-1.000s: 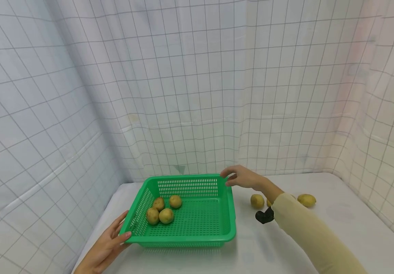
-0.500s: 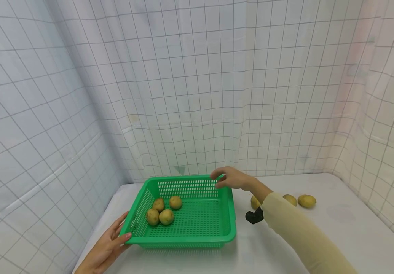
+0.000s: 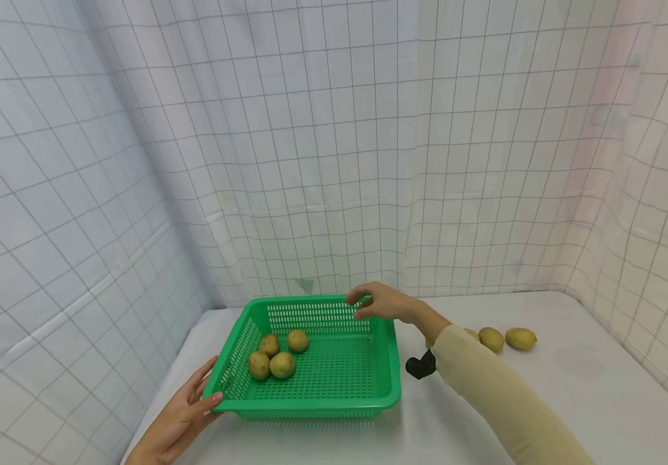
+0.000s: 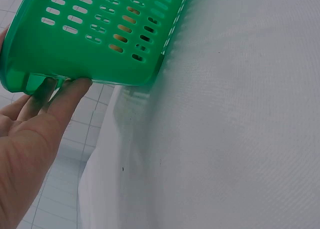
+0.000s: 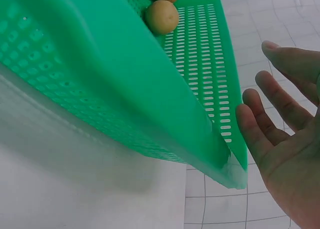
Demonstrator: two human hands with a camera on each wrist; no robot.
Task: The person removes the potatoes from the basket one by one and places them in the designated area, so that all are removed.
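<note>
A green plastic basket (image 3: 339, 405) with slotted walls stands on the white-covered table. Several potatoes (image 3: 282, 365) sit together in its left half. My left hand (image 3: 179, 413) grips the basket's front left corner, thumb over the rim; the left wrist view shows its fingers (image 4: 75, 94) against the outer side under the rim. Over the back right corner hovers my right hand (image 3: 383, 302), fingers spread and slightly bent, with nothing in them. In the right wrist view its fingers (image 5: 255, 126) lie close beside the basket's far rim (image 5: 232, 89).
To the right, more potatoes (image 3: 521, 338) lie in a row on the table (image 3: 589, 387), partly hidden by my right sleeve (image 3: 485, 381). A black piece (image 3: 421, 365) shows at my right forearm. Gridded white curtains (image 3: 322, 161) surround the table at the back and sides.
My right hand has moved left over the basket's back right corner, the black piece shifting with the arm. My left hand, the basket and the potatoes in it stay in place.
</note>
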